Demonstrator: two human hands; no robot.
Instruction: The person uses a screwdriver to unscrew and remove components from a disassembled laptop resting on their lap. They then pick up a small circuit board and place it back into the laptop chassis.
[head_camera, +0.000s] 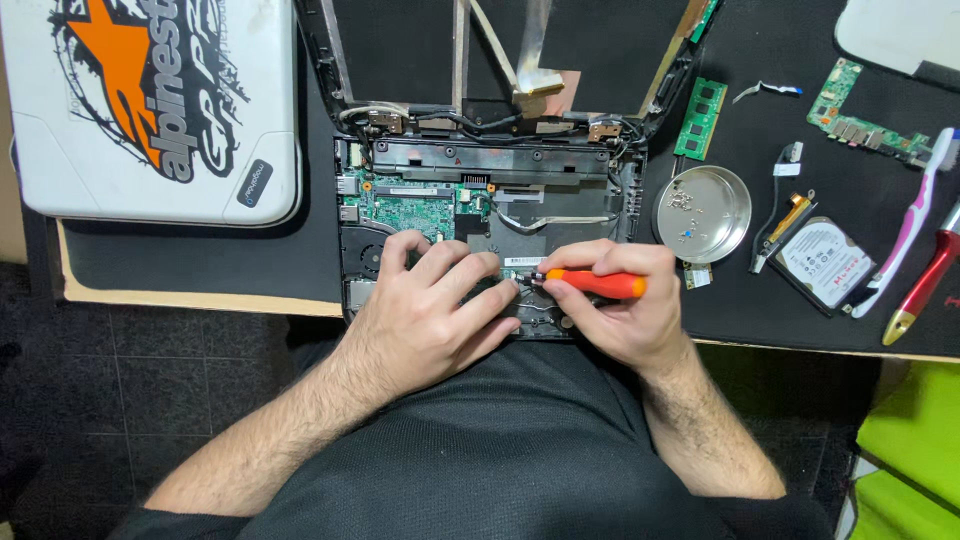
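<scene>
An opened laptop (480, 160) lies on a black mat with its green circuit board (405, 200) exposed. My right hand (620, 315) grips an orange-handled screwdriver (598, 284), its tip pointing left at the board's front edge. My left hand (430, 310) rests on the laptop's front part, fingers bent, fingertips close to the screwdriver tip. What lies under the fingers is hidden.
A round metal dish (702, 213) with several screws sits right of the laptop. Near it lie a memory stick (700, 118), a hard drive (825, 262), a small circuit board (866, 126), a toothbrush (910, 225) and a red-handled tool (925, 285). A white case (150, 110) lies at left.
</scene>
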